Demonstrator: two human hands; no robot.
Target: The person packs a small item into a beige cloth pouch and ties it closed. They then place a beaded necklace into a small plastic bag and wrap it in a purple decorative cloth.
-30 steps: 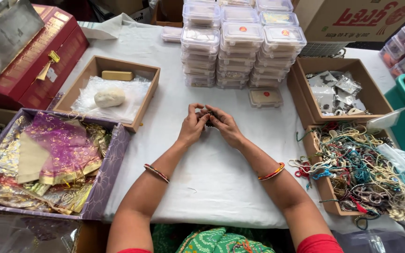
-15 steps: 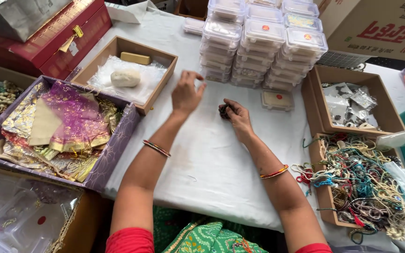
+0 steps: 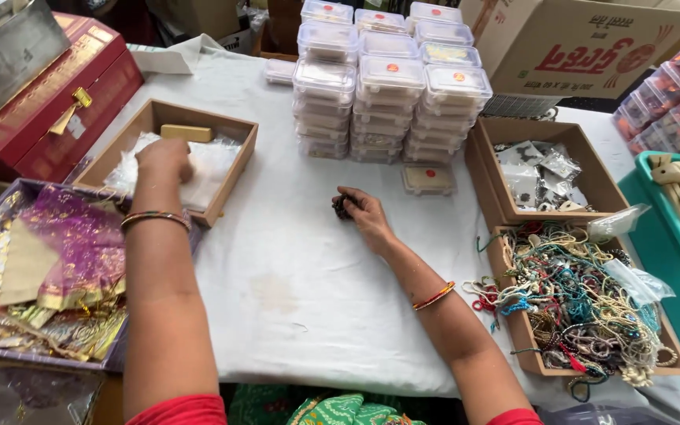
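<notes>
- The left hand [image 3: 164, 160] is reached into the shallow cardboard tray [image 3: 234, 169] at the left side of the table; it is laid, fingers bent down, on the clear plastic wrapping [image 3: 212, 167] inside. Whether something is gripped under it cannot be told, because the palm hides it.
- A small gold-coloured block [image 3: 186, 132] is seen at the back of the same tray, just beside the hand.
- The right hand [image 3: 364, 212] is rested on the white tablecloth [image 3: 293, 299] near the middle, and its fingers are closed around a small dark object [image 3: 341, 208], which is pressed against the cloth.
- Stacks of clear lidded containers [image 3: 387, 86] are placed behind the right hand, and one flat clear box [image 3: 428, 179] is lying alone beside them.
- At the right, a box of tangled coloured cords [image 3: 584, 307] is found, and behind it a box with small plastic packets [image 3: 541, 169].
- At the left, a purple tray with shiny pouches [image 3: 41, 275] is placed near the left forearm.
</notes>
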